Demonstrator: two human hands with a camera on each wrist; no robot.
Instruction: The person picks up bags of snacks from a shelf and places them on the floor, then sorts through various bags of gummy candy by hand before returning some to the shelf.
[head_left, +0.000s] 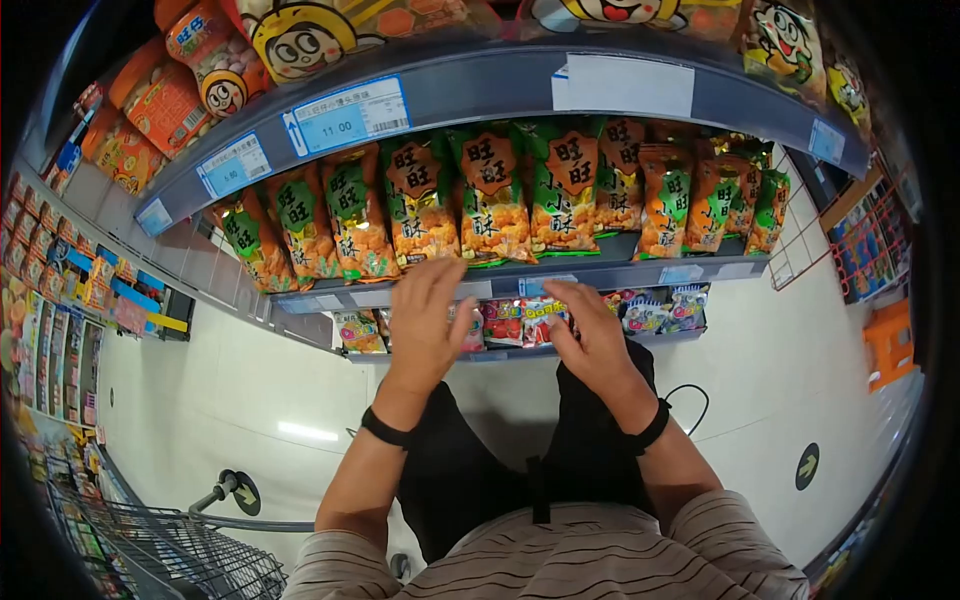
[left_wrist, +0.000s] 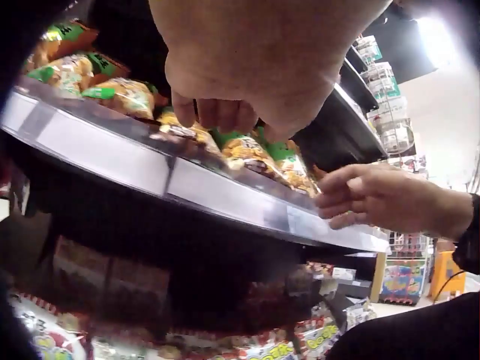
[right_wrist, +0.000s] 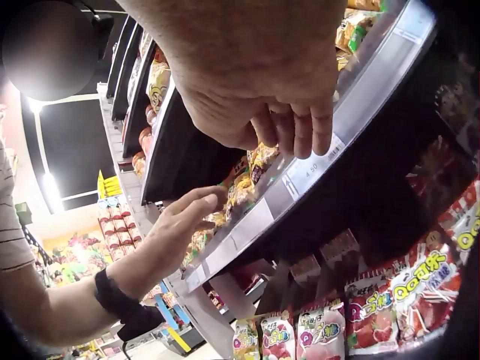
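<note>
A row of orange and green snack bags (head_left: pixel 494 200) stands upright along the middle shelf. My left hand (head_left: pixel 428 318) is held out before the shelf's front edge, fingers extended toward the bags and holding nothing. To its right my right hand (head_left: pixel 594 338) reaches forward too, thumb apart from the fingers, with nothing in it. In the left wrist view the left fingers overlap the snack bags (left_wrist: pixel 247 154). From the right wrist, the right fingertips show right by the price-tag strip (right_wrist: pixel 304 176).
Below, a lower shelf carries gummy candy packets (head_left: pixel 503 325). Jars (head_left: pixel 155 95) and large bags fill the shelf above. A wire shopping cart (head_left: pixel 170 550) stands at lower left, an orange stool (head_left: pixel 888 345) at right, and wire racks (head_left: pixel 797 215) beside the shelf.
</note>
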